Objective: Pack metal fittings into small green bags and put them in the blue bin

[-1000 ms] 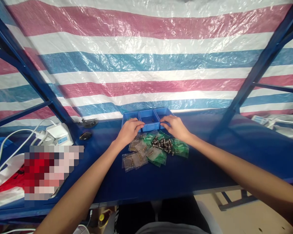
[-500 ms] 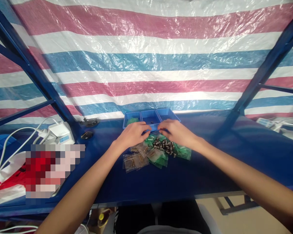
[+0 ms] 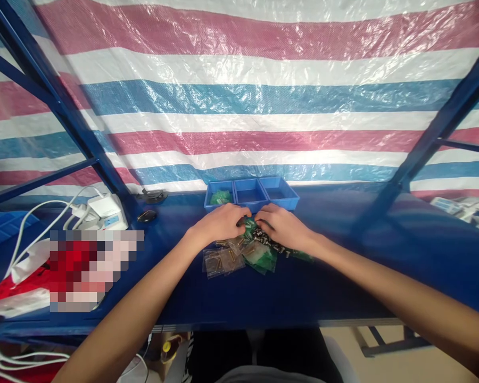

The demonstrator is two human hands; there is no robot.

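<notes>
My left hand [image 3: 225,221] is over the back of a pile of small parts and bags, fingers curled and thumb close to the index finger. Facing it, my right hand [image 3: 281,223] bends its fingers down onto the pile. Whatever the fingertips hold is too small or hidden to make out. Between and below the hands lie green plastic bags [image 3: 263,259] and a heap of small dark and silvery metal parts [image 3: 261,235]. Clear bags with brass-coloured pins [image 3: 219,261] spread to the left. Just behind the hands stands a blue three-compartment tray [image 3: 250,204]; green material [image 3: 221,197] sits in its left compartment.
A computer mouse [image 3: 147,216] and a black object [image 3: 153,196] lie at the back left. Beside them are a white power strip [image 3: 107,210] with cables and a red-and-white bag [image 3: 24,282]. Blue frame posts [image 3: 75,127] flank the blue table [image 3: 323,287].
Both hands have come down from the tray's front edge onto the pile. The small dark item seen in the tray's middle compartment no longer shows. The view has shifted slightly.
</notes>
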